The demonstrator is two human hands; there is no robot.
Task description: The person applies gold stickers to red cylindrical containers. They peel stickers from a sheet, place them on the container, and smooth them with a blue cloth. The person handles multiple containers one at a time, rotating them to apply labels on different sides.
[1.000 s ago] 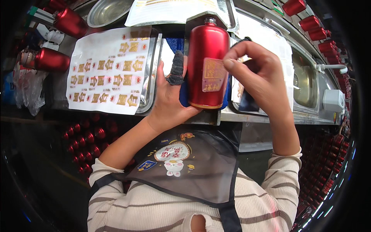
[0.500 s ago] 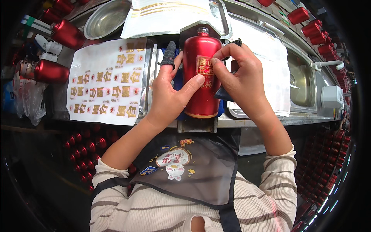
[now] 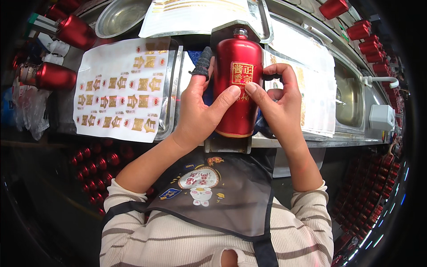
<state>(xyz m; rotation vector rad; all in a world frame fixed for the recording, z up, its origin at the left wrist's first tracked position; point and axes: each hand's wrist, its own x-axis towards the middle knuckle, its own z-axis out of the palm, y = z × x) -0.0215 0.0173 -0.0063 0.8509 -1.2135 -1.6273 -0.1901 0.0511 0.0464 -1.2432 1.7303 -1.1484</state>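
A glossy red bottle [image 3: 235, 118] lies in a metal cradle [image 3: 227, 145], its uncapped neck pointing away from me. On its front is a square gold-lettered decal [image 3: 242, 73] with more gold marks below it. My left hand [image 3: 195, 109] grips the bottle's left side, thumb pressed on the front; a black ribbed sleeve [image 3: 203, 63] covers one fingertip. From the right, my right hand [image 3: 281, 104] holds the bottle too, its thumb just under the decal and its index finger bent at the side. Its other fingers are partly hidden.
To the left, a white sheet of gold and red decals [image 3: 120, 95] lies on a metal tray [image 3: 171, 107]. Stacked white sheets [image 3: 318, 93] sit at right, before a sink [image 3: 349, 104]. More red bottles [image 3: 55, 76] and a metal bowl [image 3: 120, 20] stand at left.
My right hand has shifted from the decal's upper right edge down to its lower edge, thumb now flat on the bottle. The pinch has loosened. My left hand still holds the bottle.
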